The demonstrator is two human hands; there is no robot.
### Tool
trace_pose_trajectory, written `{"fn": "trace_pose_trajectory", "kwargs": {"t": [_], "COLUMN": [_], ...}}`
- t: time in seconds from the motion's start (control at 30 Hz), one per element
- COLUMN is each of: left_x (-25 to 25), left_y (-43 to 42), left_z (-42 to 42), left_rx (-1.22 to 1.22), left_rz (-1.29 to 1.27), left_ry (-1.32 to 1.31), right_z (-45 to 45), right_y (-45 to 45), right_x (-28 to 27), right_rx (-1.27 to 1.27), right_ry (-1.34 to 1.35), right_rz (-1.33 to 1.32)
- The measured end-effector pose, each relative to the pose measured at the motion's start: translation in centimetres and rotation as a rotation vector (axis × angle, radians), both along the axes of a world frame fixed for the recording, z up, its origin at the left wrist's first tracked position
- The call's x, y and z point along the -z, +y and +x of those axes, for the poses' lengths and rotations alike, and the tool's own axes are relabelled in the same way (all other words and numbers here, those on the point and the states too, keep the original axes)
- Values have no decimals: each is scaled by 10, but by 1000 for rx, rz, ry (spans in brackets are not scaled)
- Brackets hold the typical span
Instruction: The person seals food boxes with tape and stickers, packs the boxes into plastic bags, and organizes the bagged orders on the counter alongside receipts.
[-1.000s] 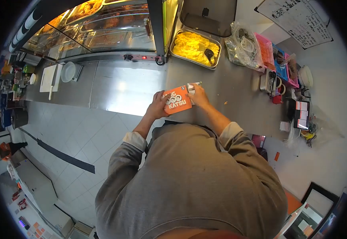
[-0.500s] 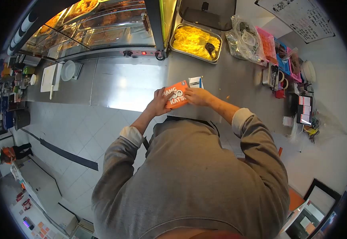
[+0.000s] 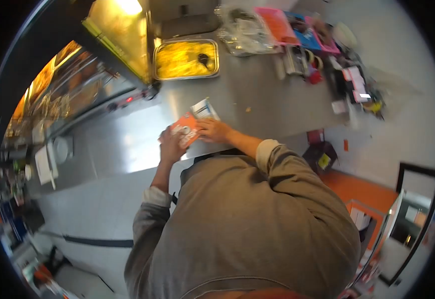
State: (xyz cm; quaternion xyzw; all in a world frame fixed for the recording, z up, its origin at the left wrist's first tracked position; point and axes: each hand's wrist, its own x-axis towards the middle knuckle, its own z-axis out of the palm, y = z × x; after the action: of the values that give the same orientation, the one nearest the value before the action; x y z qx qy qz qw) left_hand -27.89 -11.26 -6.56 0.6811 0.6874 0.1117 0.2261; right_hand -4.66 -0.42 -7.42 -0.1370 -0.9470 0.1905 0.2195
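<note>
An orange box with white lettering [image 3: 186, 130] is held at the front edge of the steel counter [image 3: 262, 109]. My left hand [image 3: 171, 144] grips its left side, fingers closed on it. On its right side, my right hand [image 3: 212, 130] has its fingers pressed against the box. A white paper slip with blue on it [image 3: 205, 108] lies just behind my right hand, on the counter. Farther back stands a metal tray of yellow food [image 3: 177, 59] with a black utensil [image 3: 204, 60] in it. The picture is somewhat blurred.
At the left is a lit glass display case [image 3: 73, 94], with a white board [image 3: 44, 164] and a round white dish [image 3: 63, 148] near it. Plastic bags [image 3: 245, 32], a pink basket [image 3: 277, 27], tape rolls and a screen device [image 3: 354, 82] stand at the back right.
The view has swung round, so the counter and case now appear tilted and shifted left. Both hands stay on the box. Since the earliest frame, my right hand has moved from the paper slip onto the box.
</note>
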Motion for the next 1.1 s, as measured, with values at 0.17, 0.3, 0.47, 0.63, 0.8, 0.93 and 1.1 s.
{"fn": "trace_pose_trajectory", "kwargs": {"t": [0.17, 0.3, 0.47, 0.63, 0.8, 0.93, 1.1], "left_x": [-66, -91, -75, -4, -10, -10, -35], "left_y": [18, 62, 119, 141, 154, 159, 173], "left_z": [35, 121, 291, 417, 446, 457, 466], "left_rx": [-112, 122, 377, 272, 185, 60, -129], "left_rz": [143, 73, 1, 95, 70, 59, -40], "left_ry": [-273, -318, -216, -109, -46, -89, -215], "right_z": [73, 230, 449, 563, 560, 573, 579], "right_y": [20, 97, 206, 309, 321, 274, 256], "right_x": [-41, -30, 14, 62, 35, 46, 89], "right_rx": [693, 1371, 1622, 1542, 1319, 950, 1411], "right_ry": [233, 587, 305, 138, 429, 1065, 219], "right_rz": [-173, -64, 46, -310, -1523, -1461, -416]}}
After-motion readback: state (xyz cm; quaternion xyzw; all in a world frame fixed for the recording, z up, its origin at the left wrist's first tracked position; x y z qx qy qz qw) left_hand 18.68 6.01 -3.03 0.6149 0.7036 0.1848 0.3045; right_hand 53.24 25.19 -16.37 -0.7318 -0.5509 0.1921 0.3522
